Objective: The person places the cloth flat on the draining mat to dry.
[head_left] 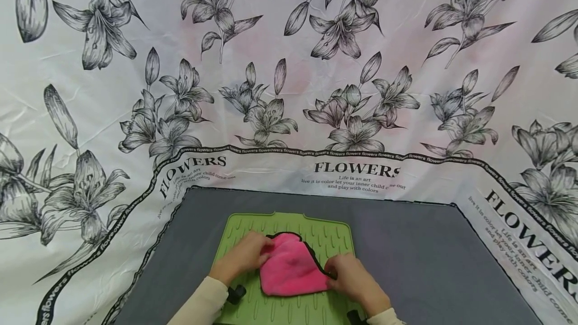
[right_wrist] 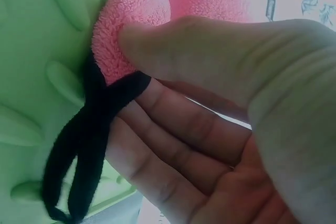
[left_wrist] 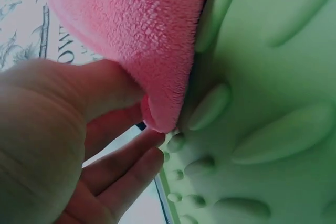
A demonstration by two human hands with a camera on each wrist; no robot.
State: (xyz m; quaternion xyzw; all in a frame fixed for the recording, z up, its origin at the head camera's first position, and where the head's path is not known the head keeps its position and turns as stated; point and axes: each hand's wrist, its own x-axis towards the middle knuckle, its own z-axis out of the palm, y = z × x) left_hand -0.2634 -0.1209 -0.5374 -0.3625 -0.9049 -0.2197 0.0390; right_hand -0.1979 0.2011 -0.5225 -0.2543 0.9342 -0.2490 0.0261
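Observation:
A fluffy pink cloth [head_left: 291,267] with black edging lies folded and bunched over a green ridged mat [head_left: 246,224]. At its upper left, my left hand [head_left: 244,254] pinches the cloth between thumb and fingers; the left wrist view shows the pink pile [left_wrist: 152,30] tapering down into that grip. On the other side, my right hand [head_left: 349,275] pinches a corner of the cloth. A black hanging loop [right_wrist: 79,156] dangles from this corner in the right wrist view, beside the thumb. Raised oval bumps of the mat [left_wrist: 283,135] show close to the left fingers.
The mat lies on a dark grey tabletop [head_left: 420,255], which extends on both sides of it. A white sheet [head_left: 271,169] printed with black flowers and lettering borders the table and rises behind it. Black wrist-camera mounts [head_left: 236,294] sit at both wrists.

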